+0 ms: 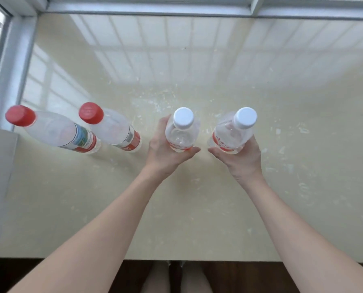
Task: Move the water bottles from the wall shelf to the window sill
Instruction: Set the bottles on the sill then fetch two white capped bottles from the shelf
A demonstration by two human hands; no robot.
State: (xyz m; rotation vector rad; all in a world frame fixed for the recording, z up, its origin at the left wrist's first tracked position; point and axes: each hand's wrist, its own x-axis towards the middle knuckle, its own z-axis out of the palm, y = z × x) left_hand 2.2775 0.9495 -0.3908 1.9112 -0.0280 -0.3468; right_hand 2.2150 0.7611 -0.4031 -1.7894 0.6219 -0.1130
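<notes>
Over the cream window sill (pixel 176 218), the left hand (pixel 163 152) curled fingers and thumb round the left white-capped bottle (pixel 181 134). The right hand (pixel 240 157) gripped the right white-capped bottle (pixel 232 136) likewise. Both were upright, side by side; whether their bases touched the sill could not be told. Leftward on the sill stood a red-capped bottle (pixel 113 129) and a second red-capped bottle (pixel 56 130), near the window frame (pixel 13 60).

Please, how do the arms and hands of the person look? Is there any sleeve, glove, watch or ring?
Both arms are bare up to the picture's edge: no sleeve shows on the left forearm or the right forearm. The left hand and the right hand wear no gloves, and no watch, bracelet or ring is visible.
</notes>
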